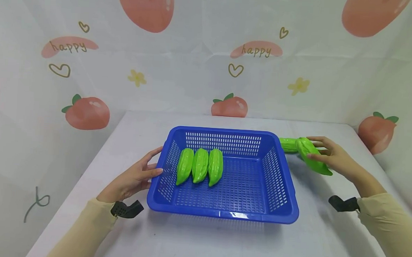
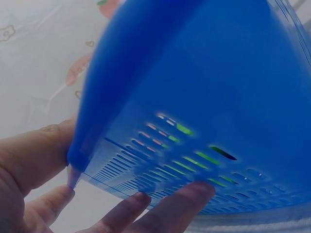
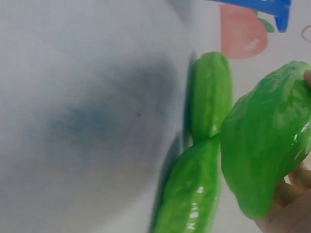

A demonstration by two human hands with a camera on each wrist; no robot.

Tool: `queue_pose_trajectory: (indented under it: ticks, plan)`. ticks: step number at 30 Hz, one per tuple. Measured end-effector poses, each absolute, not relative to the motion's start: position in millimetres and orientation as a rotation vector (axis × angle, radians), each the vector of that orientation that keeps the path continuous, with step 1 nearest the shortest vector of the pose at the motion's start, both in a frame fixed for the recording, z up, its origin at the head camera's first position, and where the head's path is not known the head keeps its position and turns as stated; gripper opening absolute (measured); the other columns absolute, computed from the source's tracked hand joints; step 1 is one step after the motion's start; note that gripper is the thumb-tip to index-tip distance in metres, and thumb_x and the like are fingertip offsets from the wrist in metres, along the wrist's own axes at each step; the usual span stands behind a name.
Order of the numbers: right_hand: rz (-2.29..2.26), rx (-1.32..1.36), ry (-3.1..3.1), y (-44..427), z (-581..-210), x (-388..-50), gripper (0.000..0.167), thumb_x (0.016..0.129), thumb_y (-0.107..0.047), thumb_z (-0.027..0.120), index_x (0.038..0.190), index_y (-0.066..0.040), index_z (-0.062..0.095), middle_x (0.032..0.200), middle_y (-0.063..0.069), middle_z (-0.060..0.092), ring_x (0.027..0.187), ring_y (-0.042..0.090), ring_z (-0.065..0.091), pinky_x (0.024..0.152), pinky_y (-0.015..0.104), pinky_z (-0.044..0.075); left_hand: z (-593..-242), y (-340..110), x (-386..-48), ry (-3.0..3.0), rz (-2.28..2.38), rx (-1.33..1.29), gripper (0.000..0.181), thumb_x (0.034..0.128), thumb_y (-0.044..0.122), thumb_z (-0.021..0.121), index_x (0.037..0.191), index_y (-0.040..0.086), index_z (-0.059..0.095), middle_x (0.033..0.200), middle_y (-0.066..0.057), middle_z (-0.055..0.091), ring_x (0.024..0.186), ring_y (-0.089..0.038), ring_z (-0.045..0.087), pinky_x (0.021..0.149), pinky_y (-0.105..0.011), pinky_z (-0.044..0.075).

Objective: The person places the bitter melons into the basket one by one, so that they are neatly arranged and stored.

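Note:
A blue plastic basket with slotted walls stands mid-table, holding three green toy bitter melons side by side at its left; one is the middle bitter melon. My left hand grips the basket's left rim, with its fingertips against the slotted wall outside. My right hand, right of the basket, holds another bitter melon between thumb and fingers, tilted above the table. Below it, two more lie end to end: a ridged bitter melon and a nearer bitter melon, mostly hidden in the head view.
The white-covered table reaches back to a printed cloth backdrop with peaches and hearts. Cloth also hangs along both sides. A black wrist device sits at the left sleeve, another black device at the right.

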State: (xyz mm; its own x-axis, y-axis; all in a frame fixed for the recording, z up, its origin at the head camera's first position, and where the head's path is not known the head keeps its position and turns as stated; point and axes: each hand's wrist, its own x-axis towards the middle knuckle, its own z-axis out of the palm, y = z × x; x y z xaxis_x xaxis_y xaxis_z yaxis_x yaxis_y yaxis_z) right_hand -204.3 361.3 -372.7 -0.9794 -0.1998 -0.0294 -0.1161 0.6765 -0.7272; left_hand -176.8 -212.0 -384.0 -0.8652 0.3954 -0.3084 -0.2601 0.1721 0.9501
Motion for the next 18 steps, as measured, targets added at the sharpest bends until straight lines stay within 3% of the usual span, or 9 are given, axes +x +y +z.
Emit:
queue_pose_trajectory:
  ticks: [2, 4, 12, 14, 18]
  plan:
    - [-1.218, -0.268, 2.8, 360.5, -368.9, -203.6, 0.062, 0.095, -0.021, 0.061, 0.147, -0.006, 0.03, 0.142, 0.031, 0.04, 0.122, 0.056, 0.045, 0.076, 0.011, 0.043, -384.2, -212.3, -177.0, 1.954, 1.743, 0.13, 0.082, 0.0958, 0.023, 0.061, 0.155, 0.036, 0.006, 0.143, -0.026, 0.044, 0.107, -0.03, 0.066, 0.088, -0.047, 0.055]
    - [-1.237, -0.273, 2.827, 359.1, -364.9, -202.7, 0.061, 0.095, -0.02, 0.061, 0.147, -0.007, 0.032, 0.141, 0.03, 0.042, 0.121, 0.054, 0.045, 0.074, 0.006, 0.041, -384.1, -212.5, -176.9, 1.945, 1.749, 0.12, 0.082, 0.0957, 0.022, 0.061, 0.155, 0.036, 0.007, 0.143, -0.025, 0.044, 0.107, -0.03, 0.066, 0.089, -0.047, 0.055]
    - [-1.231, -0.293, 2.873, 352.5, -343.3, -198.1, 0.06, 0.094, -0.023, 0.062, 0.147, -0.014, 0.035, 0.141, 0.026, 0.042, 0.123, 0.048, 0.045, 0.078, 0.011, 0.044, -385.2, -212.1, -178.2, 1.946, 1.747, 0.125, 0.082, 0.0958, 0.021, 0.061, 0.155, 0.036, 0.007, 0.143, -0.026, 0.044, 0.108, -0.032, 0.066, 0.089, -0.048, 0.055]
    - [-1.238, -0.301, 2.878, 349.1, -337.9, -197.1, 0.06, 0.094, -0.022, 0.063, 0.147, -0.013, 0.036, 0.14, 0.022, 0.044, 0.121, 0.037, 0.048, 0.079, 0.01, 0.044, -385.8, -212.0, -178.6, 1.943, 1.75, 0.113, 0.081, 0.0955, 0.021, 0.062, 0.154, 0.038, 0.008, 0.143, -0.024, 0.045, 0.108, -0.032, 0.066, 0.089, -0.049, 0.055]
    - [-1.269, -0.31, 2.895, 341.2, -328.7, -194.4, 0.058, 0.093, -0.02, 0.064, 0.146, -0.017, 0.038, 0.131, -0.005, 0.05, 0.111, 0.006, 0.047, 0.079, 0.003, 0.04, -387.0, -211.5, -179.4, 1.947, 1.748, 0.102, 0.081, 0.0954, 0.021, 0.062, 0.154, 0.039, 0.009, 0.144, -0.024, 0.045, 0.109, -0.031, 0.065, 0.089, -0.05, 0.054]
